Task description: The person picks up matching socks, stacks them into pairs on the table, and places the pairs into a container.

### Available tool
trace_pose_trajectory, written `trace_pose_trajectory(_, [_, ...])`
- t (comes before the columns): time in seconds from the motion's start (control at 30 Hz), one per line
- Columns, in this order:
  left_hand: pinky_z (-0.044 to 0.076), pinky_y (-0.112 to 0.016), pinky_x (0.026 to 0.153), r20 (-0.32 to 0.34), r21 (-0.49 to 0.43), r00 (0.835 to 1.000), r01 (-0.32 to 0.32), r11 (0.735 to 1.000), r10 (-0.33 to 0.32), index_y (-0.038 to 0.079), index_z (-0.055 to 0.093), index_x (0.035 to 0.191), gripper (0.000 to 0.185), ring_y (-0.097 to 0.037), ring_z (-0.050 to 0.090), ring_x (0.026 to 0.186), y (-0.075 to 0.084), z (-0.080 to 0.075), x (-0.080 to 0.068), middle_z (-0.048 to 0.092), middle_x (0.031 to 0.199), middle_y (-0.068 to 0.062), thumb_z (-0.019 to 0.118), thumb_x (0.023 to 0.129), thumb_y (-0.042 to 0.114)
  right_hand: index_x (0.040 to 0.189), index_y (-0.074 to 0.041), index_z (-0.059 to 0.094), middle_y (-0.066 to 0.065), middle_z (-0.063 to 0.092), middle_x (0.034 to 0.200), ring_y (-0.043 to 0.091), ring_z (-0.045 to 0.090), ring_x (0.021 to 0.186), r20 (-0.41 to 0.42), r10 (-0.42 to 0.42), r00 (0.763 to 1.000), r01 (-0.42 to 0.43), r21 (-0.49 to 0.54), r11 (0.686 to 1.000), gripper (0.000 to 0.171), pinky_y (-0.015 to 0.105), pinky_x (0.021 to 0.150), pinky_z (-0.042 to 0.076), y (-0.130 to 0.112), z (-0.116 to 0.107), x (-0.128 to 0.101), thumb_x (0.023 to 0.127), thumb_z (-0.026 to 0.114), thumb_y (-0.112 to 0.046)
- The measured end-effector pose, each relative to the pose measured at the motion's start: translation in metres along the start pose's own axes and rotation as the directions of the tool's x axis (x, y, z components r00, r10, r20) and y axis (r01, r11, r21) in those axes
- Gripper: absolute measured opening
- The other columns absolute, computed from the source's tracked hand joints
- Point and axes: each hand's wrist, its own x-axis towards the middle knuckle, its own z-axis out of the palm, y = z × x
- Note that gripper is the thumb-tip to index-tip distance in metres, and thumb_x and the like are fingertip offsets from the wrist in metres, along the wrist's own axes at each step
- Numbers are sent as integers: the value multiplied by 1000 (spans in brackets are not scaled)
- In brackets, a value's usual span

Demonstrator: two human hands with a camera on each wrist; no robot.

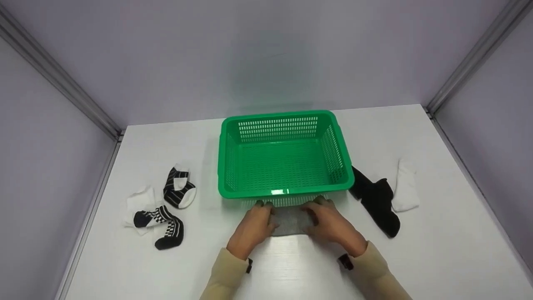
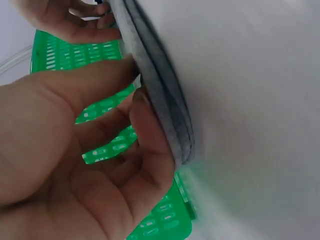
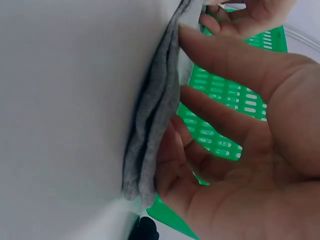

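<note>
A folded grey sock (image 1: 289, 221), flat and layered, lies on the table just in front of the green basket (image 1: 287, 194). My left hand (image 1: 255, 223) is at its left end, thumb and fingertips touching the upper face. At the other end, my right hand (image 1: 331, 221) rests its spread thumb and bent fingers on the cloth. Side on, the sock's stacked layers (image 2: 162, 92) show in the left wrist view. The right wrist view shows two rounded folds (image 3: 150, 145) beside the fingers.
Left of the basket lie a black-and-white striped sock (image 1: 173, 189), a checkered sock (image 1: 175, 231) and a white sock (image 1: 139, 202) partly beneath it. To the right are black socks (image 1: 379, 200) and a white sock (image 1: 404, 187). Walls enclose the white table (image 1: 287, 271) at back and sides.
</note>
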Motion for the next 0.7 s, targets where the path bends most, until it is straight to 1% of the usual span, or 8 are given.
trace_pose_trajectory(0.1, [56, -47, 96, 27, -46, 999, 31, 998, -30, 1, 66, 118, 29, -28, 64, 109, -3, -2, 0, 64, 117, -15, 78, 94, 10, 128, -4, 68, 19, 60, 133, 40, 54, 124, -1, -2, 1000, 2, -18, 1000, 54, 56, 106, 47, 1, 0, 1, 78, 88, -8])
trace_pose_trajectory(0.2, [55, -48, 99, 38, -59, 999, 36, 998, -34, 1, 63, 121, 32, -28, 63, 112, -6, -3, -2, 61, 121, -16, 78, 94, 11, 131, -5, 66, 20, 57, 135, 40, 52, 126, 5, -9, 1000, 9, -23, 1000, 62, 56, 107, 47, 1, 1, 1, 75, 92, -10])
trace_pose_trajectory(0.27, [55, -47, 99, 31, -38, 999, 18, 999, -17, 1, 63, 122, 33, -28, 64, 113, -6, -3, -4, 61, 122, -15, 77, 94, 11, 134, -5, 65, 21, 55, 141, 41, 50, 130, 16, -19, 1000, 20, -24, 1000, 67, 56, 109, 47, -1, 1, 0, 74, 94, -12])
trace_pose_trajectory(0.33, [56, -46, 98, 12, 6, 1000, -23, 1000, 23, 1, 65, 122, 32, -28, 65, 113, -4, -3, -5, 63, 121, -15, 77, 94, 11, 137, -6, 64, 21, 54, 145, 43, 49, 133, 21, -43, 999, 44, -31, 999, 72, 57, 110, 46, -4, 0, 0, 74, 95, -14])
trace_pose_trajectory(0.43, [58, -44, 94, -28, 90, 994, -99, 991, 102, 0, 68, 122, 30, -28, 67, 110, -1, -3, -6, 68, 117, -14, 74, 95, 9, 138, -6, 65, 20, 57, 146, 42, 52, 132, -27, -82, 996, 80, -66, 995, 65, 57, 110, 46, -7, -4, -1, 78, 91, -12])
trace_pose_trajectory(0.5, [58, -43, 92, -46, 132, 991, -121, 984, 128, 0, 70, 122, 28, -27, 68, 108, 2, -3, -8, 70, 115, -12, 73, 95, 8, 135, -6, 67, 19, 62, 140, 41, 57, 128, -78, -89, 993, 80, -102, 992, 58, 56, 107, 48, -7, -6, -2, 80, 88, -7])
trace_pose_trajectory(0.6, [59, -40, 91, -39, 160, 993, -102, 982, 109, 2, 73, 120, 27, -25, 69, 106, 3, -4, -10, 71, 113, -10, 74, 93, 4, 128, -3, 70, 17, 67, 128, 38, 62, 118, -121, -64, 991, 45, -153, 987, 49, 53, 102, 52, -5, -8, -4, 81, 84, 1])
trace_pose_trajectory(0.7, [59, -41, 93, -11, 163, 997, -71, 984, 73, 4, 74, 120, 30, -25, 68, 107, 4, -5, -12, 71, 115, -10, 78, 90, 5, 124, -1, 71, 16, 68, 123, 37, 63, 114, -113, -37, 993, 18, -173, 985, 46, 51, 100, 54, -4, -8, -5, 80, 83, 2])
